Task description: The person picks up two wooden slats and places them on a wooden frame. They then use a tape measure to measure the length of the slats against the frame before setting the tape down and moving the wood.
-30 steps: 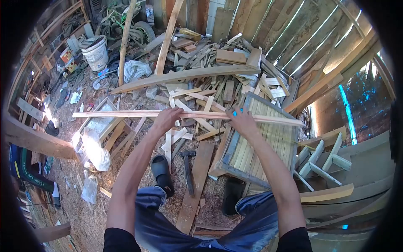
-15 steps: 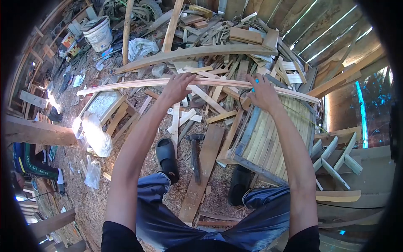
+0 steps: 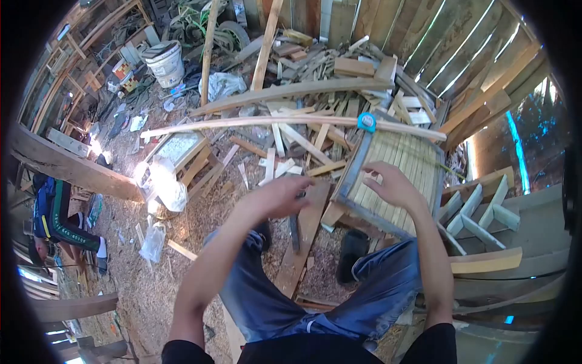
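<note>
A long thin wooden strip (image 3: 242,122) lies across the scrap pile and the slatted wooden panel (image 3: 397,164). On the strip, near the panel's top left, sits a blue tape measure (image 3: 366,122). My left hand (image 3: 284,196) hovers over the hammer and a plank (image 3: 303,242), its fingers loosely apart, with a small dark ring-like thing at the fingers. My right hand (image 3: 388,182) is above the panel, fingers curved and apart, holding nothing. Neither hand touches the strip. The hammer's handle (image 3: 294,233) shows below my left hand; its head is hidden.
A thicker curved beam (image 3: 297,91) lies behind the strip amid scrap wood. A white bucket (image 3: 165,64) stands at the back left. Another person (image 3: 63,221) bends at the far left. A wooden lattice piece (image 3: 479,212) is at the right.
Both hands have let go of the strip and drawn back toward my body. The tape measure, mostly covered by my right hand before, now shows fully. The view has shifted somewhat.
</note>
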The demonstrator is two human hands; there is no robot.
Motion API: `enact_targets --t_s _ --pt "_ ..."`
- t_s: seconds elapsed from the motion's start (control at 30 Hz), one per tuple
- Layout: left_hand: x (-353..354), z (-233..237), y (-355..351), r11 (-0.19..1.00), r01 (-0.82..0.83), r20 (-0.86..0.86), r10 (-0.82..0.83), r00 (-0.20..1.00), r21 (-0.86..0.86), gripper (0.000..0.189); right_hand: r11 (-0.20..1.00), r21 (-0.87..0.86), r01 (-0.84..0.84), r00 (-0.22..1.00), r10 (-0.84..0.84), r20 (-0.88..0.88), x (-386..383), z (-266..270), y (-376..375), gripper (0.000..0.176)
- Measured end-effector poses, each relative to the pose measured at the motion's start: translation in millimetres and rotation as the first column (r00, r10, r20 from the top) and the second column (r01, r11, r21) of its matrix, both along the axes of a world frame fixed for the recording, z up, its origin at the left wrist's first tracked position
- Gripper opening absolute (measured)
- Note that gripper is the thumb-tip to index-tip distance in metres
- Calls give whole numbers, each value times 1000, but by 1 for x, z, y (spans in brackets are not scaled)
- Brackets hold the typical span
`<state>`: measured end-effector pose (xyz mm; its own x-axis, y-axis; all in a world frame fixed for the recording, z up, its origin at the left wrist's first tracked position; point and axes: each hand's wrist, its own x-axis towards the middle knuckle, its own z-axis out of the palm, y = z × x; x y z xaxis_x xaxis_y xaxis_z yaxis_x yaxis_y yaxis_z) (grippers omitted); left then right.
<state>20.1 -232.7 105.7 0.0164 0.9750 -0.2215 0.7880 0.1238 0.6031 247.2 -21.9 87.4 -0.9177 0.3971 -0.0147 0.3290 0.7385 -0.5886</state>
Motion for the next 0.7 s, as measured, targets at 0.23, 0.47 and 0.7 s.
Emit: enact_targets --t_s 0.23,0.47,0.7 --pt "50 -42 27 962 236 -191 -259 947 -135 42 938 -74 338 923 -346 -167 48 12 -37 26" --pt "31 -112 64 813 400 -235 -524 819 -422 35 877 27 479 877 -480 35 31 -31 -8 34" --pt "-12 -166 100 625 614 406 -461 789 -483 32 877 -123 464 864 -479 -153 50 -72 16 34"
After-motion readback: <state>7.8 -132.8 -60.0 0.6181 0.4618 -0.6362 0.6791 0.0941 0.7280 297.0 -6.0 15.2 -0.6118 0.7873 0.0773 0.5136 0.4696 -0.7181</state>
